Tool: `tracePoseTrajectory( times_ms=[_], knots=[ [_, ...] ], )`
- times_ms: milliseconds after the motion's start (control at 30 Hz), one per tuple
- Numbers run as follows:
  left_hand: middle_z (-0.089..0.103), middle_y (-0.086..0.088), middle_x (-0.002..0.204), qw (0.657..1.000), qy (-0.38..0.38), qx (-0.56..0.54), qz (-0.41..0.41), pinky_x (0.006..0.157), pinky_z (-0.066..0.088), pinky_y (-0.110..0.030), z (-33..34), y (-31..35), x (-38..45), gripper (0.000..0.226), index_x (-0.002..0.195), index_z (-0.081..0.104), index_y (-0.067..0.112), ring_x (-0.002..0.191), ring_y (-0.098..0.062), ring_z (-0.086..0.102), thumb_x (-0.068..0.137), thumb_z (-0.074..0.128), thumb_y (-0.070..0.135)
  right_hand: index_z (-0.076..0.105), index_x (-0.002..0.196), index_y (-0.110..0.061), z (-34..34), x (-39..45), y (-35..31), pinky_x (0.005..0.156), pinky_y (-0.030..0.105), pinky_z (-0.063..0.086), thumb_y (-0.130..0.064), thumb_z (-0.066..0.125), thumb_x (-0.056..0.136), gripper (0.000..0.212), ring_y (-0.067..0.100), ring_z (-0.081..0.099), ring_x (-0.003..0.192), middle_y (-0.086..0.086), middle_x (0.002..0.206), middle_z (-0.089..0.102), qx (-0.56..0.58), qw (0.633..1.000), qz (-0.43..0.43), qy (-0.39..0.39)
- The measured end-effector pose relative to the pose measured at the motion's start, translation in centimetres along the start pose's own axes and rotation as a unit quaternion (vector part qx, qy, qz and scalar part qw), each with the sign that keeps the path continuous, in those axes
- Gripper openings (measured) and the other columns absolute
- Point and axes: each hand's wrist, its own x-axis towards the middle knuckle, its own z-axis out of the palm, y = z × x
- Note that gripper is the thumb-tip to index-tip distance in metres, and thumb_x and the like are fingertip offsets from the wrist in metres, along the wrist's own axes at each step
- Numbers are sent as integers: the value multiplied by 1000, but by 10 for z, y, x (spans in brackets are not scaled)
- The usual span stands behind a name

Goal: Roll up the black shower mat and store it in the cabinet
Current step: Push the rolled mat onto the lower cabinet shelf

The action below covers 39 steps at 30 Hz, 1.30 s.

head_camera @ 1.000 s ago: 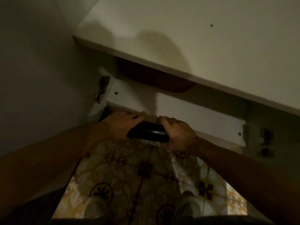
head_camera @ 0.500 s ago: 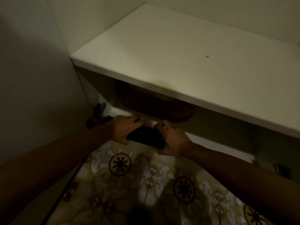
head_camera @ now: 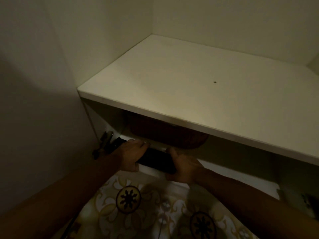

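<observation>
The black shower mat [head_camera: 156,160] is rolled into a tight tube and lies level across the open front of a white cabinet [head_camera: 189,87], just over the edge of a white shelf [head_camera: 241,175]. My left hand [head_camera: 131,155] grips the roll's left part and my right hand [head_camera: 183,167] grips its right end. The far left tip of the roll pokes out beyond my left hand. The scene is dim.
A dark brown rounded object [head_camera: 169,135] sits in the compartment right behind the roll, under the cabinet top. A door hinge [head_camera: 103,142] is at the left wall of the cabinet. Patterned floor tiles [head_camera: 138,213] lie below.
My view has tilted up, showing more of the cabinet top and walls. Both hands have carried the roll forward to the cabinet opening, closer to the shelf.
</observation>
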Motion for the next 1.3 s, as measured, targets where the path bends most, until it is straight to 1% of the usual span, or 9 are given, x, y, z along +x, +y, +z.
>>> tracePoseTrajectory(
  times_ms=[100, 167, 233, 333, 667, 1000, 1133, 1233, 1300],
  knots=[
    [43, -13, 132, 998, 43, 49, -2, 91, 44, -38, 2, 6, 1, 81, 145, 35, 12, 117, -29, 44, 73, 60, 38, 35, 143, -20, 2, -2, 2, 90, 36, 50, -58, 69, 76, 84, 33, 55, 116, 11, 135, 51, -38, 999, -19, 25],
    [45, -13, 130, 992, 69, 100, -19, 87, 40, -38, 1, 9, 0, 73, 141, 41, 12, 116, -29, 45, 75, 58, 40, 27, 151, -20, 0, -2, 6, 90, 37, 50, -60, 66, 81, 90, 34, 52, 120, 14, 139, 46, -76, 996, -21, 29],
    [45, -12, 132, 989, 82, 116, -35, 90, 38, -39, 1, 13, 1, 72, 144, 38, 12, 118, -29, 45, 81, 58, 40, 23, 154, -21, -6, -3, 11, 88, 37, 51, -59, 66, 83, 91, 34, 51, 121, 15, 140, 44, -92, 995, -12, 22],
    [45, -12, 135, 992, 81, 87, -49, 97, 37, -39, -1, 20, 4, 77, 147, 33, 13, 122, -29, 44, 80, 63, 36, 32, 148, -18, -12, -2, 13, 94, 41, 53, -53, 69, 85, 81, 34, 52, 121, 13, 139, 46, -84, 996, 10, 9],
    [42, -13, 140, 987, 22, 153, -49, 98, 41, -42, -8, 2, -1, 84, 151, 22, 13, 125, -31, 43, 79, 65, 9, 29, 150, -20, -8, -4, -7, 92, 41, 53, -48, 65, 91, 74, 32, 53, 122, 11, 140, 50, -138, 990, 20, 27],
    [39, -6, 144, 993, 72, 93, -21, 116, 24, -39, -3, -10, -10, 94, 153, 21, 14, 131, -26, 36, 71, 65, 33, 27, 148, -16, -6, -2, -2, 93, 42, 52, -52, 71, 82, 87, 35, 55, 117, 14, 139, 48, -138, 989, 55, -3],
    [19, -11, 161, 997, 60, 48, -4, 121, 9, -43, 11, -3, -21, 110, 157, 8, 15, 149, -31, 12, 70, 72, 38, 15, 156, -17, 1, -10, -1, 110, 50, 37, -61, 68, 81, 101, 40, 44, 131, 16, 152, 35, -146, 986, 80, 0],
    [10, -10, 164, 998, 26, 47, 21, 121, 5, -46, -1, 1, -32, 112, 158, -2, 20, 151, -32, 3, 75, 71, 41, 8, 158, -16, -13, -22, -3, 97, 46, 45, -55, 64, 89, 97, 38, 48, 127, 17, 153, 34, -183, 981, 45, -39],
    [4, -6, 166, 1000, 10, -7, 7, 122, 5, -47, -21, 5, -47, 103, 157, -4, 24, 152, -29, -3, 82, 63, 43, 14, 158, -18, -32, -35, -12, 86, 41, 50, -53, 59, 93, 87, 36, 55, 120, 16, 148, 43, -184, 982, 35, -33]
  ],
)
